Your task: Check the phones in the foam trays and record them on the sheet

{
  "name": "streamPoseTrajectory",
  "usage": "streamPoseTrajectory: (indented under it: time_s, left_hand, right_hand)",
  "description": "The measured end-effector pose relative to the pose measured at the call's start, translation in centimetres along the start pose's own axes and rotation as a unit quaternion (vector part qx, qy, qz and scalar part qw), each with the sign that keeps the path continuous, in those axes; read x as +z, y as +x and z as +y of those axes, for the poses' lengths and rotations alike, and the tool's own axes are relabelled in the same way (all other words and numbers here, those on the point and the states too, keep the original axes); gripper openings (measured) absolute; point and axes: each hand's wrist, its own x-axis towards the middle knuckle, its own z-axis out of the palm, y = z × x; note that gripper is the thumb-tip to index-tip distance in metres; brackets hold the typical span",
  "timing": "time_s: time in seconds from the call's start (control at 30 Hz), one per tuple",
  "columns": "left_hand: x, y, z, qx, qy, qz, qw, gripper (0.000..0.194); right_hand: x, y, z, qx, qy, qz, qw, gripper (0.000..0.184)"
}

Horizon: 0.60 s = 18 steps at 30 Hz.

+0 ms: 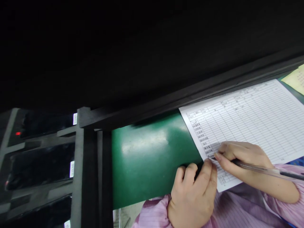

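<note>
A printed form (256, 117) with a ruled grid of rows and columns lies at a slant on the green tabletop (152, 158). My right hand (247, 155) grips a clear-barrelled pen (258, 168), its tip touching the form near the left column, below handwritten entries. Beside that tip, my left hand (196, 193) rests over the form's lower left edge and the tabletop. Its fingers are bent and partly apart, with nothing held in them.
A large black panel (142, 63) fills the upper view, its lower edge close above the form. On the left stands a grey rack (79, 164) holding several dark, phone-like flat devices (42, 166) with white labels. A yellow paper (295, 79) lies at the right edge.
</note>
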Motion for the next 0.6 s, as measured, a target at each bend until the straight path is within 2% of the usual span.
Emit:
streamPoseTrajectory:
  time_s: [0.17,0.3,0.6]
  left_hand:
    - [0.06,0.03,0.12,-0.001,-0.004,0.003,1.000,0.025]
    - [0.04,-0.03,0.03,-0.003,-0.007,0.002,1.000,0.025]
    - [0.16,-0.07,-0.08,0.002,-0.008,0.003,1.000,0.026]
  right_hand:
    - [-0.03,0.21,0.01,-0.032,-0.009,0.017,0.999,0.034]
    - [0.02,0.18,-0.05,-0.036,-0.007,-0.002,0.999,0.033]
    - [0.00,0.03,0.04,-0.027,-0.026,-0.001,0.999,0.038]
